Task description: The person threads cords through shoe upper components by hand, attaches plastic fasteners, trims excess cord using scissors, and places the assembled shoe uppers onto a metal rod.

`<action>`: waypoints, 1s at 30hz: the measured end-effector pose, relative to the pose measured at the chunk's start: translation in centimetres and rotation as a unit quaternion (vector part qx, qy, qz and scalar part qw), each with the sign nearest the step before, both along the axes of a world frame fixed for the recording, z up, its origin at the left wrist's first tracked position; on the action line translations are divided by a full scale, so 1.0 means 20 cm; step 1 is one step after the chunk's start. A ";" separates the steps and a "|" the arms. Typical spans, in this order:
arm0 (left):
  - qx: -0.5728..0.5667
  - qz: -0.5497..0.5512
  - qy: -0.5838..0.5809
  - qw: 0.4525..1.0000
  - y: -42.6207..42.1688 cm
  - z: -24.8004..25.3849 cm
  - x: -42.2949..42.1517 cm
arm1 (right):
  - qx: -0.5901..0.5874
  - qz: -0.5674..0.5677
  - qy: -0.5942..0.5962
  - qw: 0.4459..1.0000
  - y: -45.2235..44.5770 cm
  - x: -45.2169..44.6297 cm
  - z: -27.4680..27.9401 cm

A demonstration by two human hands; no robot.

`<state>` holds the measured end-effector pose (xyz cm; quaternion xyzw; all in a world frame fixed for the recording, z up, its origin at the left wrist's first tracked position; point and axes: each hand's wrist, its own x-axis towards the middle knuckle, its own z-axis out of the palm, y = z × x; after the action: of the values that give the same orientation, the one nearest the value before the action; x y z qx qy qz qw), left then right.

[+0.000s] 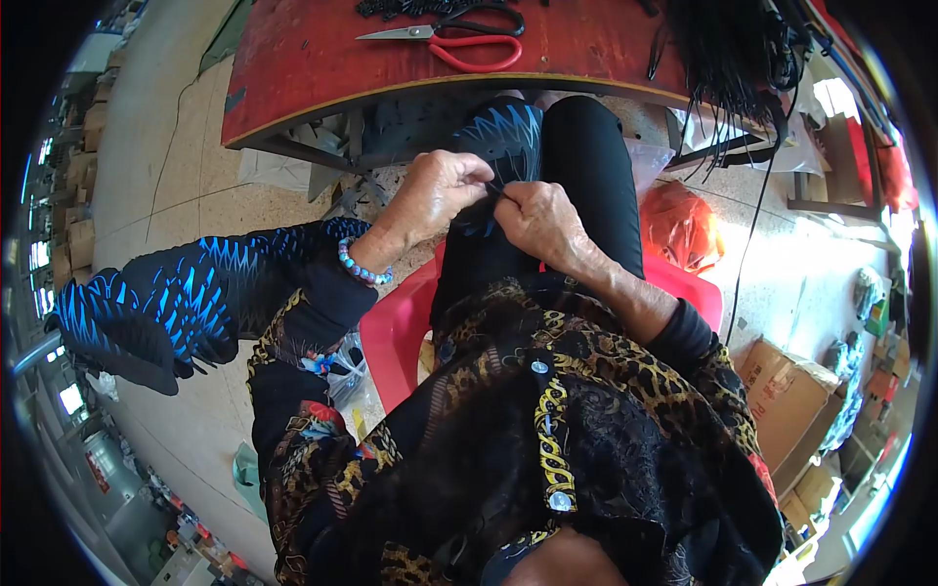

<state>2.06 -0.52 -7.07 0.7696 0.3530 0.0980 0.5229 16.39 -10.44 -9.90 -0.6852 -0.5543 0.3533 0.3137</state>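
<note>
My left hand [437,192], with a beaded bracelet [363,264] at its wrist, is closed in a pinch above my lap. Close beside it, my right hand [540,225] is pinched too, the fingertips of both nearly touching. Between and below them lies a black piece with blue zigzag marks [505,137], resting over one thigh. Its edge seems to be between the fingers, but the exact spot they grip is too small to make out. More black-and-blue pieces [186,298] hang in a long bundle to the left, reaching behind my left forearm.
A red table [322,68] stands in front, with red-and-black-handled scissors [476,41] near its edge. Black strands [723,78] hang off its right side. I sit on a red stool [396,332]. A red plastic bag [681,227] and a cardboard box [782,400] are to the right.
</note>
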 end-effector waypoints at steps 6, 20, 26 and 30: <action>-0.001 -0.096 0.056 0.994 0.04 0.03 0.02 | 0.060 -0.001 0.017 0.998 -0.05 0.05 -0.04; 0.623 0.080 0.015 0.778 0.04 -0.04 -0.32 | 0.146 -0.040 0.038 0.988 -0.13 0.06 -0.05; 0.544 0.157 0.184 0.804 0.08 -0.07 -0.34 | 0.087 -0.042 0.089 0.991 -0.10 0.04 -0.09; 0.536 0.147 0.056 0.830 0.01 0.02 -0.12 | 0.086 -0.061 0.092 0.990 -0.10 0.03 -0.10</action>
<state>-0.25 -0.35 -6.71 0.8722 0.3829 0.3041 -0.0124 17.05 -12.40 -11.98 -0.6526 -0.5086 0.3459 0.4424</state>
